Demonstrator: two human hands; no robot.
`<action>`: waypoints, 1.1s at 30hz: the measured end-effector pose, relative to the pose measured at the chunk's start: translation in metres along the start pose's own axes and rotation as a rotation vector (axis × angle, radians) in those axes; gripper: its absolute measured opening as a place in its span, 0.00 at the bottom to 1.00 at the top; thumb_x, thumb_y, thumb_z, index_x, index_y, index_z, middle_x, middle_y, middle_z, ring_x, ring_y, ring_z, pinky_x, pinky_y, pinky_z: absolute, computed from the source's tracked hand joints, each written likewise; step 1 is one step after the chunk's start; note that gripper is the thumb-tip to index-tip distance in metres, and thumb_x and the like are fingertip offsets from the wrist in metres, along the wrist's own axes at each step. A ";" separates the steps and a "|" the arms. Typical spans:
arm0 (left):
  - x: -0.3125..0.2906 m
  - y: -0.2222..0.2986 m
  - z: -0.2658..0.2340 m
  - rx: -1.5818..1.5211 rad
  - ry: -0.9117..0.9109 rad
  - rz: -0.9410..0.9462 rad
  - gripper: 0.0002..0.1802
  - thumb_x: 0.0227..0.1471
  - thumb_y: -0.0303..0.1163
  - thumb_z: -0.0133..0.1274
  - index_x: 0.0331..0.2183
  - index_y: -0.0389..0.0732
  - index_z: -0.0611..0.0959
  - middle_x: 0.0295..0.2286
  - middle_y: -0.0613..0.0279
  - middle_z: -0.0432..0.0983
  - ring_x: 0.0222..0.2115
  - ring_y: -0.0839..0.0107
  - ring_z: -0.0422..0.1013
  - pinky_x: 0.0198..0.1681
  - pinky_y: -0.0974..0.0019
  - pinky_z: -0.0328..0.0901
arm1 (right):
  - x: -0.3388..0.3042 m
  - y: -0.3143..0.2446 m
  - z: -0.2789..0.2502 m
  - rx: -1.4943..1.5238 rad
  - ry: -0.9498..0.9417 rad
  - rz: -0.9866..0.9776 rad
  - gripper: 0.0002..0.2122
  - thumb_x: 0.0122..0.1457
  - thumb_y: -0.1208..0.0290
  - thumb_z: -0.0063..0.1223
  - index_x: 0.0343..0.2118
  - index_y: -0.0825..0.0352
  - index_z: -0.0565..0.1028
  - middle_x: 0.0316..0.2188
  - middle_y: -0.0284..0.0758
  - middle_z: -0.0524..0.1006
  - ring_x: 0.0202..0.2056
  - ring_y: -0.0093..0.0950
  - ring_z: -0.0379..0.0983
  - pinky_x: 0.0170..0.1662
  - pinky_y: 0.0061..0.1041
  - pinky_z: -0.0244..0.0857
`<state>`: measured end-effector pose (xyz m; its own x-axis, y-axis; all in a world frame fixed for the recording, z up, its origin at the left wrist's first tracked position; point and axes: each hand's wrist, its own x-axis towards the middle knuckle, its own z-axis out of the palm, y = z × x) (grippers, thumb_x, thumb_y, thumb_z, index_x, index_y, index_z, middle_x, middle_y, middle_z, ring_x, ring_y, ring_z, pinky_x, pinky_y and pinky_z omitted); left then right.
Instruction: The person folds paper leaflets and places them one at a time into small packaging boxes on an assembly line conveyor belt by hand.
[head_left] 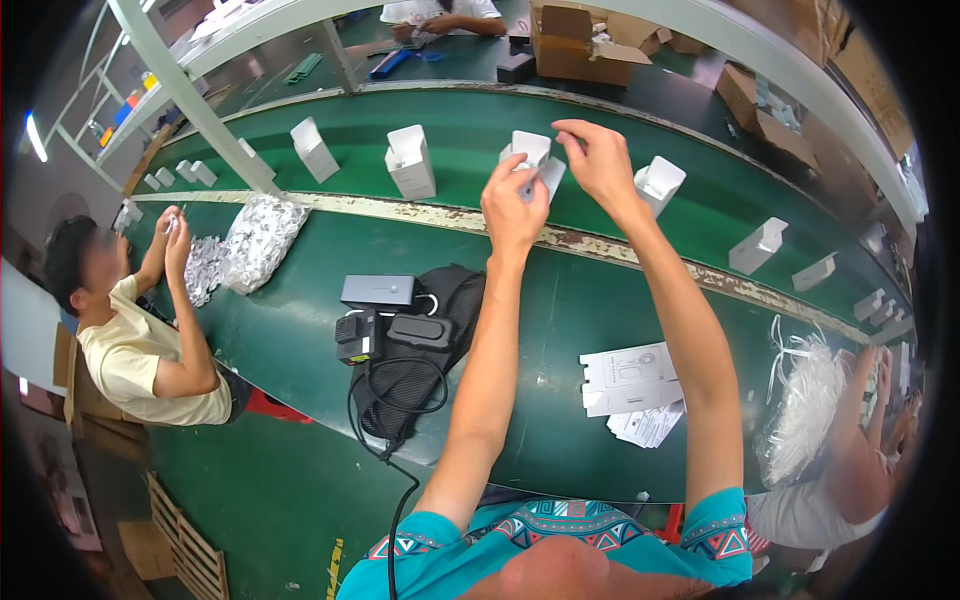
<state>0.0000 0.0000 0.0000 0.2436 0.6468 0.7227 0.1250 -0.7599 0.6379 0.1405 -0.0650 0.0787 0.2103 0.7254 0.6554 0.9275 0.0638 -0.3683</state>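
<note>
Past the green desk's (540, 400) far edge, my curled left grip (515, 207) touches a white cardboard box (533, 146). Bent right grip (600, 163) is just rightward; I can't tell either's hold.

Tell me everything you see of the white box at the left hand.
The white box looks like thin card, with a flap standing up at its top. It is over the far green strip, in a row with similar boxes. The left hand covers much of its front; whether it is gripped is unclear. The right hand is beside it, seemingly apart.
</note>
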 end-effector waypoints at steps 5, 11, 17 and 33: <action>0.012 0.033 0.010 -1.074 0.005 -0.578 0.07 0.53 0.24 0.64 0.36 0.33 0.87 0.34 0.57 0.84 0.31 0.70 0.79 0.37 0.66 0.73 | -0.033 -0.006 -0.034 0.559 0.240 0.550 0.15 0.63 0.57 0.59 0.36 0.67 0.81 0.29 0.33 0.82 0.28 0.22 0.75 0.30 0.21 0.67; -0.002 0.066 0.032 -1.166 -0.179 -0.688 0.13 0.54 0.25 0.63 0.41 0.29 0.85 0.35 0.57 0.83 0.32 0.74 0.79 0.36 0.70 0.74 | -0.079 0.022 -0.062 0.779 0.118 0.689 0.11 0.56 0.67 0.69 0.30 0.69 0.80 0.25 0.29 0.80 0.26 0.15 0.71 0.27 0.17 0.64; -0.013 0.071 0.051 -1.200 -0.189 -0.759 0.14 0.61 0.30 0.57 0.41 0.27 0.84 0.33 0.58 0.83 0.30 0.77 0.77 0.32 0.72 0.71 | -0.098 0.042 -0.084 0.791 0.164 0.681 0.07 0.62 0.72 0.61 0.34 0.72 0.80 0.26 0.32 0.81 0.24 0.17 0.72 0.29 0.17 0.66; -0.008 0.051 0.027 -1.234 -0.773 -0.705 0.15 0.56 0.32 0.63 0.40 0.29 0.85 0.36 0.56 0.83 0.34 0.71 0.79 0.41 0.66 0.74 | -0.090 0.053 -0.102 0.596 -0.101 0.469 0.13 0.60 0.79 0.43 0.36 0.72 0.83 0.34 0.35 0.82 0.37 0.23 0.76 0.44 0.24 0.69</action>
<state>0.0305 -0.0452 0.0196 0.9238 0.3510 0.1528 -0.3004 0.4174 0.8577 0.2019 -0.1973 0.0678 0.4854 0.8250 0.2895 0.4182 0.0718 -0.9055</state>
